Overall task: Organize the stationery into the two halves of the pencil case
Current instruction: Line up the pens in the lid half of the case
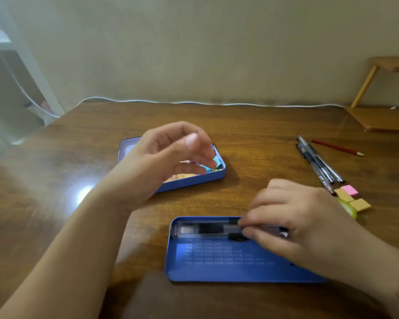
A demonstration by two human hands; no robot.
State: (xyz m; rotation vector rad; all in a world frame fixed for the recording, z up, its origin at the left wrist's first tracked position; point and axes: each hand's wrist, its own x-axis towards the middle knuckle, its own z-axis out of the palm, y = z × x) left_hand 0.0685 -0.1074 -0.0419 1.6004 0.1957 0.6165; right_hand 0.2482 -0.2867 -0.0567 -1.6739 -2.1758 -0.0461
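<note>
The right hand (302,217) is low over the near half of the pencil case (228,270), its grip pinched on a clear pen (207,229) that lies along the far wall of that tray, blurred but apparently side by side with at least one more pen. Over at the far half of the case (195,180), the left hand (168,157) hovers with fingers loosely curled and nothing in them, released, above colourful small pieces, a teal one (217,163) showing near the right end. Plenty left to sort: a bundle of pens (318,162) and a red pencil (336,147) lie well apart on the table (55,180) to the right, with a pink eraser (350,189), two tan squares (344,195) and something yellow-green (350,209) half hidden behind the right wrist. Here's the danger, I'd say: that tray is shallow and light, so a nudge from the heel of the hand could slide it, or the pens could roll out of line toward the middle once let go. The wrist also sits just beside those erasers, and a careless sweep back toward the pens might scatter them. And the left forearm, crossing near the far tray, could clip its rim and spill the bits inside.
</note>
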